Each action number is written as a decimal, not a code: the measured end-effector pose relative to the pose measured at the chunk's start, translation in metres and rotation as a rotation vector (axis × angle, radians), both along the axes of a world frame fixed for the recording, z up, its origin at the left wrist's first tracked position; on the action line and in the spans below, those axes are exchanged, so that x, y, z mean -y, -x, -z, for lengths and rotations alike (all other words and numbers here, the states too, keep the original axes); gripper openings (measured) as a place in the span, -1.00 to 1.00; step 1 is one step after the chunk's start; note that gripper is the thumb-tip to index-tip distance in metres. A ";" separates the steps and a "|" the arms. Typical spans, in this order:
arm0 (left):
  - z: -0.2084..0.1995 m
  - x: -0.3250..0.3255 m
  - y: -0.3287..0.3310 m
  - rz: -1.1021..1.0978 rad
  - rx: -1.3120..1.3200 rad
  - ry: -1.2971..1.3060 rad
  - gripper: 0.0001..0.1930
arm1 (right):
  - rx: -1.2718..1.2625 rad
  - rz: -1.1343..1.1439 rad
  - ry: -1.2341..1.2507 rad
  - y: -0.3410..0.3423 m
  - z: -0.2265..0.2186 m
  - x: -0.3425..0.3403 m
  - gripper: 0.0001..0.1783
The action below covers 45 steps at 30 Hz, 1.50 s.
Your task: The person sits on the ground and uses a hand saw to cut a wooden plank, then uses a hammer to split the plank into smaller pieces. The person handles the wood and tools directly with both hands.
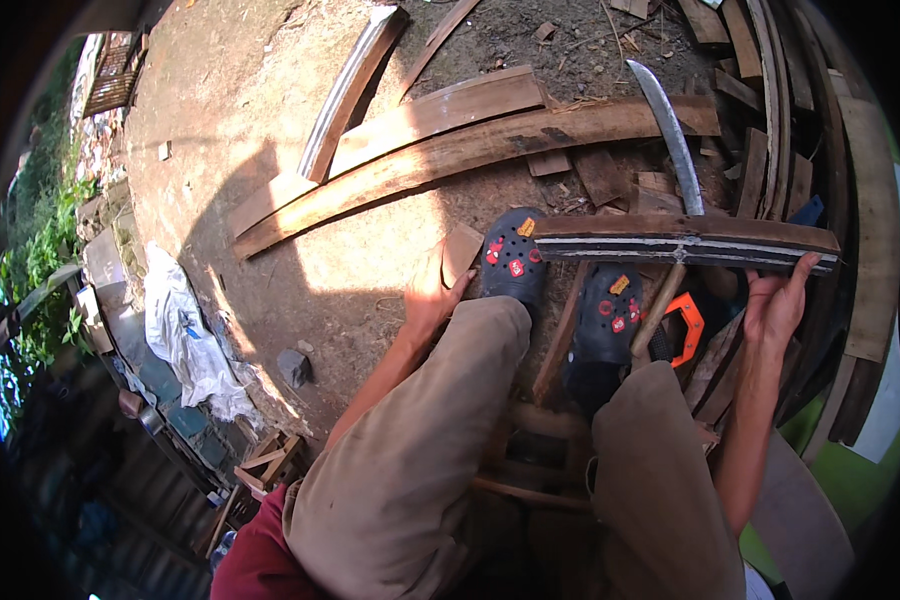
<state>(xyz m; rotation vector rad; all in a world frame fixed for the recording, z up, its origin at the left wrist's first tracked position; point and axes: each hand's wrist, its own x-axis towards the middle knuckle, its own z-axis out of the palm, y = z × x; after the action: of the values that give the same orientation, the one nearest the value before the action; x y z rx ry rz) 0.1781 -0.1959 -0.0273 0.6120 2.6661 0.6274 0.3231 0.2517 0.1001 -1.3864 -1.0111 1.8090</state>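
My right hand point(776, 305) grips the right end of a wooden strip point(610, 235) with black and white bands along its near edge. The strip lies across in front of my shoes, over a machete. The machete's curved blade point(672, 140) sticks out beyond the strip, and its wooden handle point(656, 312) shows on the near side. Down by my left shoe, my left hand point(432, 298) is closed on a short wooden block point(461, 252), close to the ground. Its fingers are partly hidden by the block and my knee.
Long boards point(450, 155) lie on the dirt ahead, with a banded strip point(350, 95) resting against them. An orange-framed tool point(687, 330) sits beside my right shoe point(610, 315). Timber point(770, 110) is piled at right. A white sack point(185, 335) and a stone point(293, 367) are at left.
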 end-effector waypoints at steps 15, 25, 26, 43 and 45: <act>-0.133 -0.126 0.183 -0.230 0.755 -1.308 -0.27 | -0.284 -0.321 -0.046 0.070 -0.052 0.034 -0.35; -0.184 -0.288 0.151 -0.075 0.784 -1.195 -0.25 | -0.345 -0.541 -0.118 0.144 -0.054 0.026 -0.28; -0.178 -0.289 0.144 -0.005 0.729 -1.163 -0.22 | -0.355 -0.557 -0.083 0.141 -0.052 0.026 -0.24; -0.189 -0.271 0.076 0.167 0.728 -1.340 -0.23 | -0.376 -0.599 -0.486 0.133 -0.072 0.062 -0.20; -0.201 -0.269 0.079 0.156 0.701 -1.335 -0.19 | -0.406 -0.617 -0.468 0.131 -0.080 0.072 -0.08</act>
<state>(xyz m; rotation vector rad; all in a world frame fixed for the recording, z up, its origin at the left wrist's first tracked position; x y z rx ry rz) 0.0994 0.0728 0.1736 0.6708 1.2675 2.0762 0.1921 0.1793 0.1804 -0.4159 -1.6077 1.9719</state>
